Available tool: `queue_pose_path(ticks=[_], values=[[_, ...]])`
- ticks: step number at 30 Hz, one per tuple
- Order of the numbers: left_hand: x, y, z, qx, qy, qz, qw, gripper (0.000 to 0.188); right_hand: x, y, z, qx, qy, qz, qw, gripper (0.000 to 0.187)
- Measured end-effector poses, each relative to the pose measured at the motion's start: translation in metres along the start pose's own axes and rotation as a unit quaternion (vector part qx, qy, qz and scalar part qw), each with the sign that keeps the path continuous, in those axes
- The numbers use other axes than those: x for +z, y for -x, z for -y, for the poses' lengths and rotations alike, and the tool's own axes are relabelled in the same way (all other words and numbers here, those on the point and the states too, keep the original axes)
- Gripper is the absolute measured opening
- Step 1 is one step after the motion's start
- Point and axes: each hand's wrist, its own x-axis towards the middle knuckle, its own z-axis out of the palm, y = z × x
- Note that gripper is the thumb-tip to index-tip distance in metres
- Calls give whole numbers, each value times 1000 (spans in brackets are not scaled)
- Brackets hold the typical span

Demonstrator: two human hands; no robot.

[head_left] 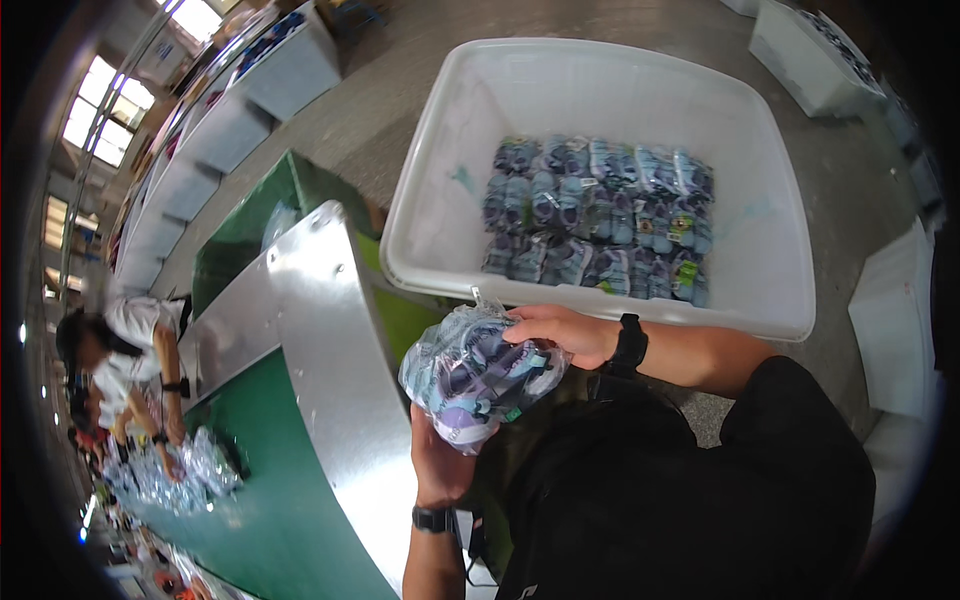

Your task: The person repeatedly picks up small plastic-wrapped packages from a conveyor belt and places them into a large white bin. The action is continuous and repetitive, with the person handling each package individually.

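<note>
Between both hands I hold a clear plastic bag of shoes [485, 365], coloured purple, grey and light blue. My left hand [440, 462] grips it from the near lower side, with most of its fingers hidden under the bag. My right hand [565, 335] closes on its upper right side, thumb and fingers on the plastic. Just beyond stands a large white bin [600, 85], and the bag is near its front left rim, outside it. Inside the bin, similar bagged shoes [600, 215] lie packed in several rows.
To the left is a green conveyor belt [285, 470] with a metal edge [320, 300]. A person [140, 350] stands across it, hands at clear-bagged items [190, 470]. A green box [245, 220] stands past the belt's end. White bins line the left [285, 70] and right [890, 310].
</note>
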Motion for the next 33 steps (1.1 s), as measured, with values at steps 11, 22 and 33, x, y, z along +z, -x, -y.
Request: queue_pose_path(ticks=[11, 22, 33], values=[[-67, 61, -5, 83, -133, -196, 968, 57, -163, 86, 72, -186, 88, -270, 941, 20], [-77, 75, -24, 148, -132, -254, 947, 52, -340, 64, 109, -35, 544, -598, 587, 71], [-118, 115, -40, 179, -166, -277, 929, 46, -217, 48, 55, -40, 314, -261, 912, 42]])
